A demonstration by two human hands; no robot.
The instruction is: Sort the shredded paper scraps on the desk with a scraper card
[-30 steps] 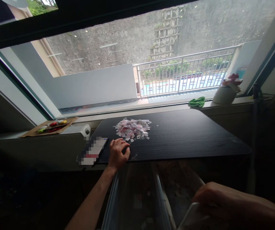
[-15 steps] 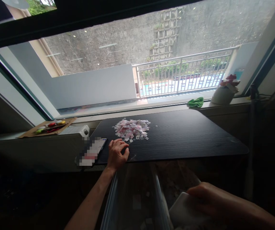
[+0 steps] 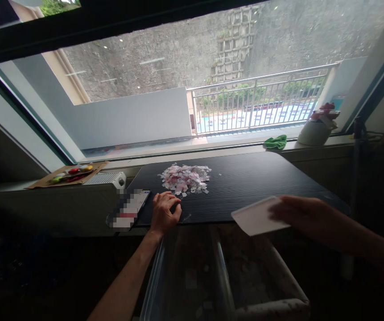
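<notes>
"Down in the near foreground, a clear bin (image 3: 223,267), dim inside, with a few pale bits (image 3: 191,278) at the bottom!"

"And alongside?"

"Just to the right, a second container (image 3: 272,308), pale at the rim, too dark within to read. And above it, in from the side, the right hand (image 3: 303,214), fingers closed firmly on one end of a flat white card (image 3: 253,218)!"

"In contact with the surface (image 3: 245,187)?"

"Overlapping its near edge from this angle; impossible to tell whether touching."

"Over to the left hand (image 3: 166,211), then!"

"At the near edge of the surface, fingers loosely curled, a dark gap between thumb and forefinger, nothing visible in their hold. Just to the left, a phone (image 3: 131,209), partly pixelated."

"And the paper scraps (image 3: 185,178)?"

"Right there, just beyond the left hand, heaped on the surface, white and pinkish, with one tiny stray bit (image 3: 220,174) off to the right!"

"Farther back?"

"To the left, a brown sheet (image 3: 44,182) under red, yellow and green items (image 3: 74,170), next to a white grilled unit (image 3: 106,179). To the right, on the sill, a green cloth (image 3: 276,142) near a pale jug (image 3: 315,131), reddish on top."

"And outside?"

"Beyond the glass, a metal railing (image 3: 252,107), then a rough grey wall (image 3: 145,67)!"
</notes>
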